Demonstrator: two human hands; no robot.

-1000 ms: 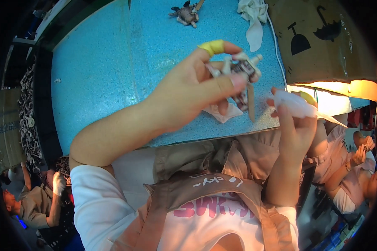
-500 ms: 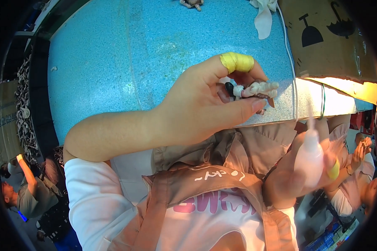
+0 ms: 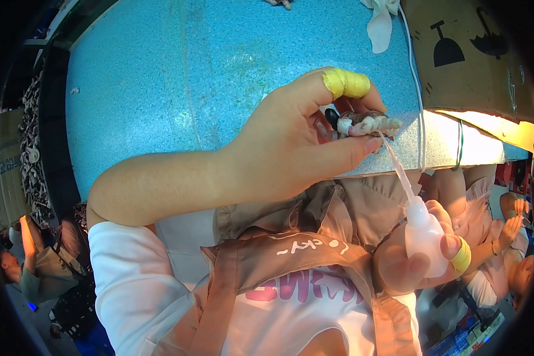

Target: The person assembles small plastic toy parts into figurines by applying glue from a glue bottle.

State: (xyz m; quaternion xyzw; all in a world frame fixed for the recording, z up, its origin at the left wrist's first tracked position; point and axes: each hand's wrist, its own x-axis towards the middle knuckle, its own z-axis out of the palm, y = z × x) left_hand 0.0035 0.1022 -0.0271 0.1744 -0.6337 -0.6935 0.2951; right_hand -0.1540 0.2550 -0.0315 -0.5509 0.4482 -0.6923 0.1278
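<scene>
In my left hand [image 3: 305, 133], above the near edge of the blue tabletop, a small figurine [image 3: 371, 124] is pinched between thumb and fingers. It shows white, pink and brown parts, with a black rounded piece at one end; its details are too small to make out. Yellow tape [image 3: 350, 85] wraps a finger of that hand. My right hand [image 3: 451, 244] is closed round a translucent white squeeze bottle [image 3: 424, 237]. The bottle's long thin nozzle [image 3: 397, 163] points up at the figurine, its tip at or just beside it. A right-hand finger also wears yellow tape.
A cardboard box [image 3: 469, 71] stands at the far right, beside a white cord [image 3: 414, 65] and a white cloth [image 3: 381, 29]. Another small figurine [image 3: 279, 3] lies at the far edge. Many small pieces fill a dark tray [image 3: 34, 154] at left. Other people sit at both sides.
My right hand has raised the bottle and tilted it leftward, bringing its nozzle to the figurine. My left hand has shifted slightly right, still holding the figurine.
</scene>
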